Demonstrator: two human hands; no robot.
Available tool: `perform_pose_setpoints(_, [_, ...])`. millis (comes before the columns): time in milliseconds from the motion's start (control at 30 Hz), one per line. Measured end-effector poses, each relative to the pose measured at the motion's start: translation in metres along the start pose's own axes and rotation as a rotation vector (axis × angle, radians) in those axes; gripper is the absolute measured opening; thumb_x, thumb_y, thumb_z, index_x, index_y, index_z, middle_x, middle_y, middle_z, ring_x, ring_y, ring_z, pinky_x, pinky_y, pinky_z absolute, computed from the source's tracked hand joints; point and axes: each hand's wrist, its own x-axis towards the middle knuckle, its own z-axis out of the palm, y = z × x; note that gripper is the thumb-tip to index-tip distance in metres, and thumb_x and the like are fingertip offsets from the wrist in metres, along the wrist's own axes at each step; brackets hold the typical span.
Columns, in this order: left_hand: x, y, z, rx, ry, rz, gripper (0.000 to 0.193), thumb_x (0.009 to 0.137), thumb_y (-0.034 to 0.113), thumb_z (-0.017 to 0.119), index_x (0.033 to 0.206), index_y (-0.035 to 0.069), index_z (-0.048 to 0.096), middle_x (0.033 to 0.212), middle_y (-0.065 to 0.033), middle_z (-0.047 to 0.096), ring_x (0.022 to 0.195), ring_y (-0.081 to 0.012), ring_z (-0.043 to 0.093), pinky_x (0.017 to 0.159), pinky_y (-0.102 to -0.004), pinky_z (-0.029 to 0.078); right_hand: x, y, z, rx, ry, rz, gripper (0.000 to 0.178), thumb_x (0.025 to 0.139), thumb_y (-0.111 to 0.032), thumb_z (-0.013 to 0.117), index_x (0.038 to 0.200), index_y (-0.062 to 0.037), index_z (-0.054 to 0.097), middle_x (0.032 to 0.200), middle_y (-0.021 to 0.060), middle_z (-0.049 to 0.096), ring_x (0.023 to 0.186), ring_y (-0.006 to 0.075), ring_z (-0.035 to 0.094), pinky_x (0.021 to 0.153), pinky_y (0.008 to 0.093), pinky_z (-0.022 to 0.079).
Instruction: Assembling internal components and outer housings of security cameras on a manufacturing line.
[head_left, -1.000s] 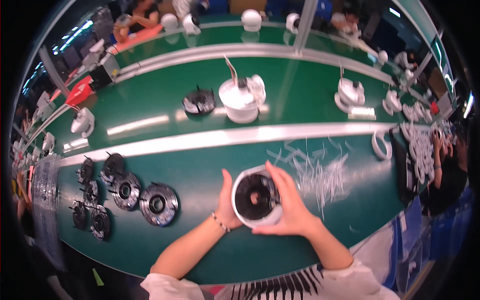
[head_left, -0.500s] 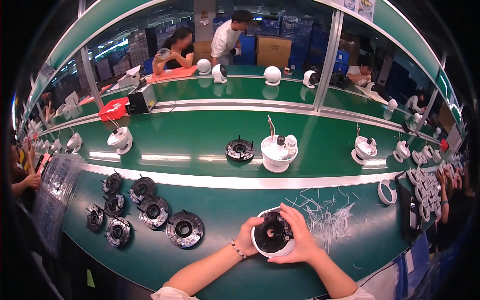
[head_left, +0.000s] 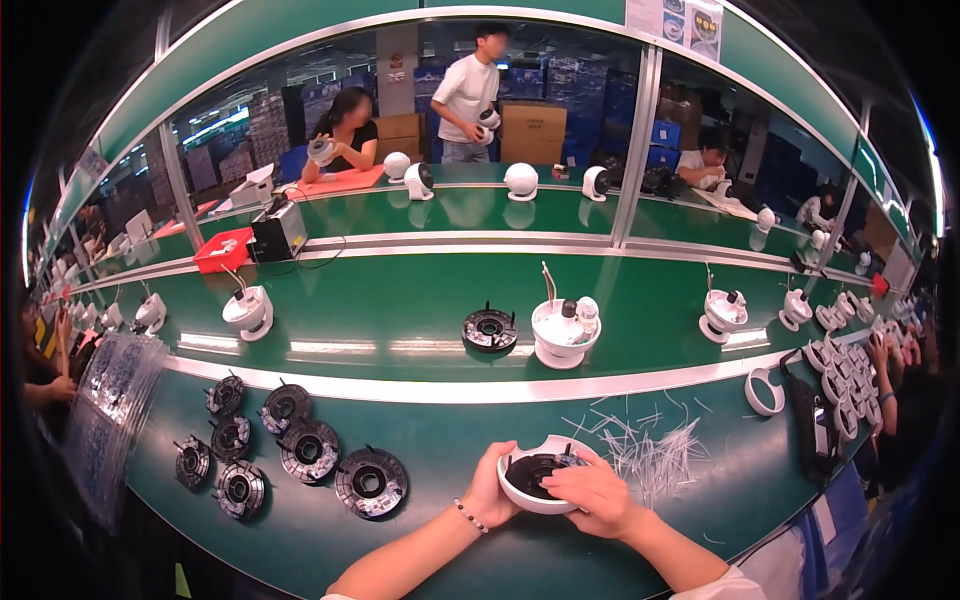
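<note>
Above the near bench, my left hand [head_left: 490,488] is closed around the left side of a white bowl-shaped housing [head_left: 535,502]. Inside the housing sits a black round part [head_left: 528,474] with a small board at its far edge. My right hand [head_left: 598,498] bends over the housing's right side, its fingers together and pressed on the black part; the fingertips are partly hidden. More black round parts with prongs, such as this one [head_left: 371,482], lie to the left. Thin white strips [head_left: 655,450] are scattered right of my hands.
Beyond the pale rail, a green belt carries open white housings with wires [head_left: 566,335] and a black round part [head_left: 489,329]. White rings [head_left: 764,392] and a black pouch [head_left: 812,420] lie at right. A red tray [head_left: 222,250] stands far left. Other people work across the line.
The housing has tipped, its opening turned more upward and away. My right hand has shifted from gripping its side to fingers over the black part. Across the line, the standing person has straightened up.
</note>
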Motion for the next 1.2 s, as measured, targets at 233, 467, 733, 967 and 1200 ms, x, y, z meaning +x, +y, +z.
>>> perform_pose_setpoints(233, [0.001, 0.012, 0.003, 0.288, 0.062, -0.13, 0.052, 0.082, 0.044, 0.033, 0.113, 0.005, 0.048, 0.106, -0.0108, 0.055, 0.094, -0.0242, 0.054, 0.078, -0.0423, 0.044, 0.005, -0.015, -0.011, -0.012, 0.022, 0.059, 0.035, 0.055, 0.001, 0.066, 0.088, -0.0044, 0.058, 0.092, 0.0066, 0.062, 0.087, 0.0217, 0.059, 0.089, 0.0432, 0.038])
perform_pose_setpoints(467, [-0.008, 0.026, -0.015, 0.731, 0.059, -0.183, 0.035, 0.086, 0.035, 0.043, 0.096, 0.003, 0.052, 0.075, -0.0107, 0.061, 0.054, -0.0211, 0.061, 0.038, -0.0252, 0.049, -0.003, -0.026, -0.027, -0.052, -0.156, 0.029, 0.042, 0.059, -0.001, 0.065, 0.1, -0.0054, 0.056, 0.104, 0.0099, 0.057, 0.099, 0.0268, 0.053, 0.09, 0.0461, 0.035])
perform_pose_setpoints(733, [0.0, 0.062, -0.007, 0.62, 0.298, 0.19, 0.03, 0.087, 0.029, 0.041, 0.103, 0.004, 0.046, 0.089, -0.0134, 0.059, 0.066, -0.0261, 0.062, 0.049, -0.0294, 0.053, -0.046, 0.008, -0.084, -0.25, -0.066, 0.246, 0.047, 0.059, -0.01, 0.07, 0.103, -0.0037, 0.053, 0.116, 0.0135, 0.049, 0.108, 0.0323, 0.045, 0.092, 0.0447, 0.035])
perform_pose_setpoints(967, [0.028, 0.151, -0.07, 0.173, 0.352, 0.51, 0.039, 0.086, 0.025, 0.047, 0.109, -0.006, 0.039, 0.105, -0.0196, 0.048, 0.099, -0.0331, 0.052, 0.075, -0.0317, 0.053, -0.112, 0.104, -0.168, -0.769, 0.06, 0.661, 0.036, 0.063, -0.008, 0.065, 0.097, -0.0025, 0.053, 0.115, 0.0164, 0.047, 0.109, 0.0347, 0.042, 0.093, 0.0403, 0.034])
perform_pose_setpoints(1200, [0.115, 0.198, -0.144, 0.131, 0.588, 0.717, 0.044, 0.087, 0.031, 0.045, 0.111, -0.006, 0.039, 0.101, -0.0226, 0.05, 0.086, -0.0333, 0.056, 0.072, -0.035, 0.052, -0.209, 0.175, -0.192, -0.95, 0.074, 0.99, 0.042, 0.065, -0.015, 0.066, 0.1, 0.0017, 0.051, 0.117, 0.0189, 0.045, 0.11, 0.0355, 0.04, 0.095, 0.0414, 0.03])
